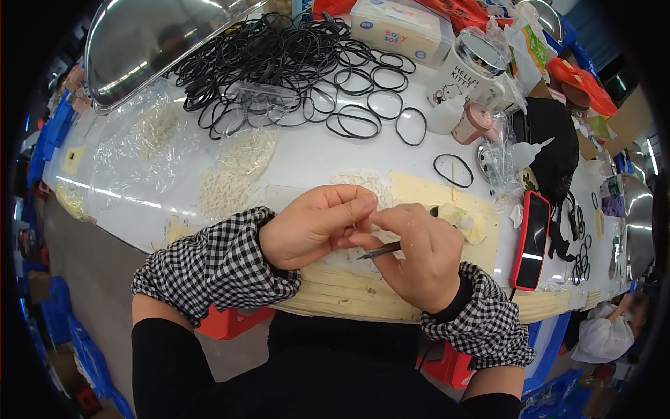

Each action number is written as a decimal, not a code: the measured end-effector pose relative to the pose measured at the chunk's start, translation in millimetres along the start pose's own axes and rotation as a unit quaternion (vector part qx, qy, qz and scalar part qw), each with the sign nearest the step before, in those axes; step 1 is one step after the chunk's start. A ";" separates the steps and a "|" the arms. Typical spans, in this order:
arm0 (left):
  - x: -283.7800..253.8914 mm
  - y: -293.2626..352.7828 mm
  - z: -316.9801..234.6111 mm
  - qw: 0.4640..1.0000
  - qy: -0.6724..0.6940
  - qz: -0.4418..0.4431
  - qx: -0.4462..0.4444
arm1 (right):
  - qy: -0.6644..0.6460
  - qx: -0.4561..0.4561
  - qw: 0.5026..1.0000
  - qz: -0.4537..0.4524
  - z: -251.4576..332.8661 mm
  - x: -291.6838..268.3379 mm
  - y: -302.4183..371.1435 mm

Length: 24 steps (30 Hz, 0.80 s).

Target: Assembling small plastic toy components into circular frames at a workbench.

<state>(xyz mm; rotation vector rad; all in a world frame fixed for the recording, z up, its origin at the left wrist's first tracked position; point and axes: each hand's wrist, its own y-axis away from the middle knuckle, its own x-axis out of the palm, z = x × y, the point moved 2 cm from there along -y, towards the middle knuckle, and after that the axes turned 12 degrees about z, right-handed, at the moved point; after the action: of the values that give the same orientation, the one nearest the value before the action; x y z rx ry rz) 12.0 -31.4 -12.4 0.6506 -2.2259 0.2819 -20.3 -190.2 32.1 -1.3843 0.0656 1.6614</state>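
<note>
Close together over the near edge of the table, both my hands are closed, with their fingertips almost meeting. My left hand [317, 227] pinches thumb against finger; whatever is between them is too small to make out. In my right hand [426, 258] lies a slim dark pointed tool [380, 251], perhaps tweezers, its tip pointing left below the fingers. The right thumb and index finger also come together near the left fingertips. Just beyond the hands is a scatter of small white pieces [363, 183], beside a cream sheet [412, 187] carrying a small pale yellow pad [466, 222].
A larger heap of white pieces [230, 183] spreads to the left, near clear plastic bags [132, 160]. Black rubber bands [265, 59] pile up at the back. On the right are a phone in a red case [533, 241], a white mug [464, 73] and a squeeze bottle [445, 115].
</note>
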 end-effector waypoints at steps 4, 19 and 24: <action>-3.8 -0.3 -10.1 0.999 -0.023 -0.008 0.025 | 0.039 0.049 0.998 0.023 -3.1 -9.0 -4.9; 6.4 0.4 -5.4 0.999 0.005 0.033 0.023 | 0.055 0.116 0.989 0.078 -7.4 -8.5 -3.2; 7.2 0.6 -6.1 0.999 0.000 0.035 0.026 | 0.066 0.098 0.992 0.053 -10.4 -4.8 -2.5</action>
<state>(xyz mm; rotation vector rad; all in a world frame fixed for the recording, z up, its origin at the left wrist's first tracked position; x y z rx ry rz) 11.4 -31.1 -3.0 0.6023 -2.2512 0.3755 -11.3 -197.6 33.3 -1.3577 0.3752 1.6005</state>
